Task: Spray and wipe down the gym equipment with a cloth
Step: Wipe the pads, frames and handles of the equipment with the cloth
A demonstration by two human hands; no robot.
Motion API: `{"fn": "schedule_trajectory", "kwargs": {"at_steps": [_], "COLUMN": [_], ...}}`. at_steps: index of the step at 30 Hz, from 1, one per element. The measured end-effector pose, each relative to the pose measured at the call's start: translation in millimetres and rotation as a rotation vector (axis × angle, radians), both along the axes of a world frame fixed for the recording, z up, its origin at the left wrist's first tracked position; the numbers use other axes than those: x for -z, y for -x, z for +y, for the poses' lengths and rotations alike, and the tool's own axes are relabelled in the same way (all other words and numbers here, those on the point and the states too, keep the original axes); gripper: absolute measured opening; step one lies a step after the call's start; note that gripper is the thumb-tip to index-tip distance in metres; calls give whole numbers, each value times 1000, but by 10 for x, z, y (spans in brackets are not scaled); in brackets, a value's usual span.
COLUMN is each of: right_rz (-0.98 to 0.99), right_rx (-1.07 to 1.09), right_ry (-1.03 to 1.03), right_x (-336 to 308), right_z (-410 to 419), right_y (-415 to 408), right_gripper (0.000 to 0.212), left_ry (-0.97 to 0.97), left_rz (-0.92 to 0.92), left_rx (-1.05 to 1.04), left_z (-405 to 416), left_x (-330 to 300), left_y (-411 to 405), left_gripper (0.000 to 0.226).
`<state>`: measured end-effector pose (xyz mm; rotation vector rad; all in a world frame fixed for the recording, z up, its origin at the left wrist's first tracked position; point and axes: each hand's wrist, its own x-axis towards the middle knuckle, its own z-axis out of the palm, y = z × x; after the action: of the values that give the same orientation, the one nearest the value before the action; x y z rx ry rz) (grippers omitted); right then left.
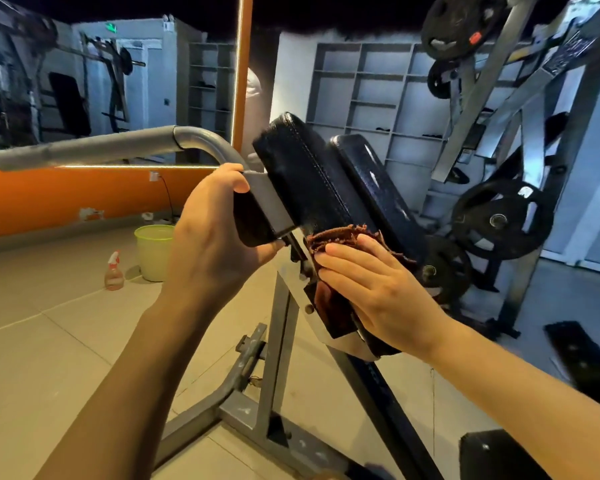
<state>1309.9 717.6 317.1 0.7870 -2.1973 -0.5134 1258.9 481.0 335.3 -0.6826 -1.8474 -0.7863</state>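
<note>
A black padded cushion [305,174] sits tilted on a grey steel frame [278,341]. My left hand [215,233] grips the grey bracket and pad edge at the cushion's left side, thumb on top. My right hand [378,289] presses a brown cloth [333,237] flat against the cushion's lower side, fingers straight and pointing left. Part of the cloth hangs down under my palm. A second black pad [378,188] stands just behind the first. A spray bottle [114,271] with a red and white trigger head stands on the floor at the left.
A pale green bucket [153,251] stands next to the spray bottle. A grey curved handlebar [118,143] runs left from the cushion. A plate-loaded machine with black weight plates [499,220] fills the right. Mirror and orange wall at the left, grey shelving behind.
</note>
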Motion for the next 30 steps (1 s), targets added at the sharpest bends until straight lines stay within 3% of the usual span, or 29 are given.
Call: {"fn": "schedule_trajectory", "kwargs": {"at_steps": [3, 7, 13, 17, 20, 23, 25, 27, 30], "right_rz": [11, 2, 1, -35, -13, 176, 312, 323, 200], "right_rx": [3, 5, 30, 55, 7, -155, -180, -68, 234], "right_ry": [-14, 16, 26, 82, 214, 391, 451, 402, 173], "right_x": [277, 604, 744, 912, 923, 668, 405, 234, 414], "right_z": [200, 385, 444, 479, 437, 182, -88, -319, -410], "right_y": [-210, -474, -637, -743, -825, -771, -583, -323, -50], "right_gripper": [37, 55, 64, 72, 58, 32, 33, 34, 50], "left_ry": [-5, -26, -25, 33, 22, -33, -86, -134, -162], "left_rz": [-27, -43, -47, -77, -169, -241, -291, -320, -305], "left_rx": [0, 8, -89, -48, 20, 59, 71, 74, 85], "left_z": [1, 39, 58, 182, 244, 278, 305, 293, 205], "left_x": [-11, 27, 349, 580, 727, 839, 906, 976, 1086], "left_y": [-37, -76, -311, -607, -727, -798, -846, -876, -831], "left_gripper": [76, 73, 77, 61, 54, 49, 48, 48, 45]}}
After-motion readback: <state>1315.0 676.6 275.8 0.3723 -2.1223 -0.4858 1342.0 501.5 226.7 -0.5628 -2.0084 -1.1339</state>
